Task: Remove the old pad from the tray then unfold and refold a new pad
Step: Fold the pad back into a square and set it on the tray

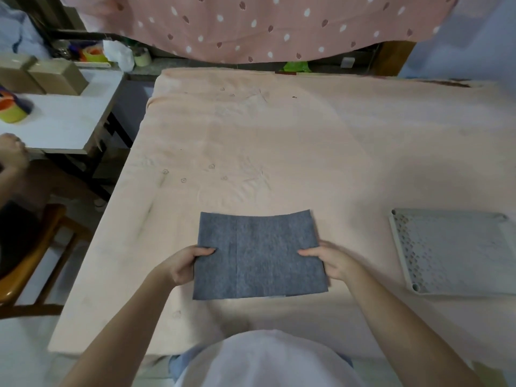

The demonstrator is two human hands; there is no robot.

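1. Grey pad [259, 255] lying flat on the peach-covered table [279, 135], straight ahead at the near edge, with one fold crease running front to back, left of centre.
2. Left hand [185, 263] pinching the pad's left edge, thumb on top, fingers tucked under; right hand [332, 261] gripping the right edge the same way.
3. White perforated tray [452, 255] well apart on the right, with no pad on it as far as can be seen.
4. Likely step: refolding the pad, judging by its flat spread and both edges held.
5. To fold well: keep both grips level, lift one edge and carry it across to meet the other, matching corners before pressing down.
6. Use the existing crease as a guide so the fold falls straight.
7. Smooth from the fold outward with a flat palm to stop bunching.
8. Mind the soft table cover beneath, which may drag and wrinkle under the pad.
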